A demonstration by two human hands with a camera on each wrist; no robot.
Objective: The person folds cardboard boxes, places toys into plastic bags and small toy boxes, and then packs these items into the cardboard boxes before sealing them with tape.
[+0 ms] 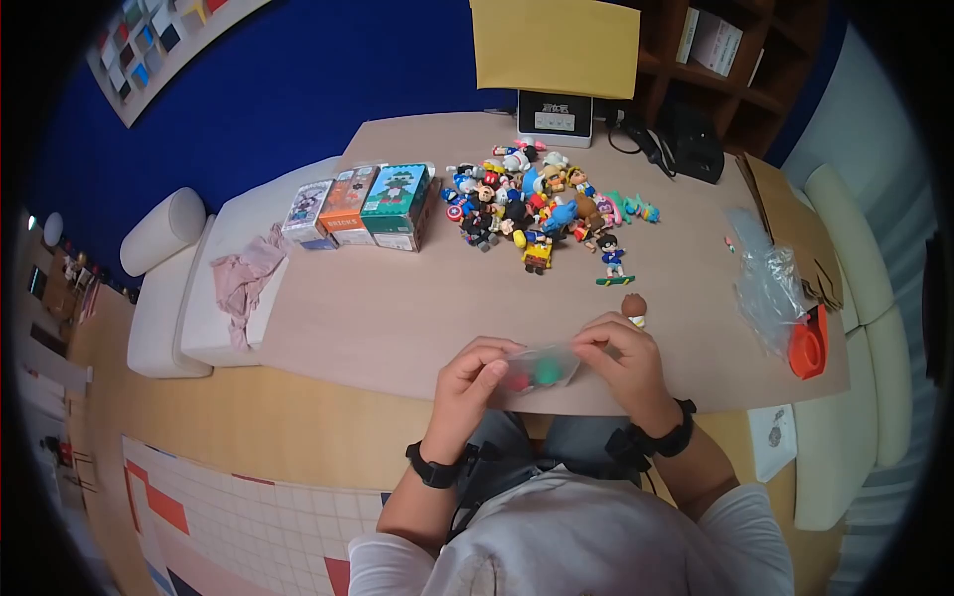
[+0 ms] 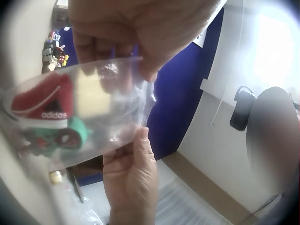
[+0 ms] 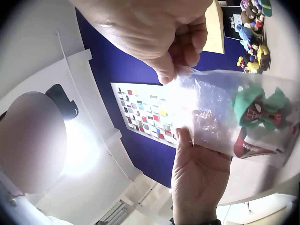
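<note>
Both hands hold a clear plastic bag (image 1: 558, 360) (image 2: 115, 136) (image 3: 206, 93) above the table's near edge. The left hand (image 1: 469, 382) (image 3: 201, 183) pinches one end of its rim, thumb on top. At the other end the right hand (image 1: 628, 370) (image 2: 129, 183) pinches the rim between thumb and fingers. Inside lie a green-hooded figure (image 1: 548, 372) (image 2: 77, 133) (image 3: 255, 110) with a red spider-style face and a red and white piece marked "adidas" (image 1: 519, 377) (image 2: 47, 101) (image 3: 251, 149).
Many small figures (image 1: 537, 199) stand mid-table, with a brown-haired one (image 1: 633, 306) near the right hand. Three boxes (image 1: 396, 204) are at left. Crumpled plastic (image 1: 770, 288) and an orange-red object (image 1: 808, 345) lie at right; a device (image 1: 555, 117) stands behind.
</note>
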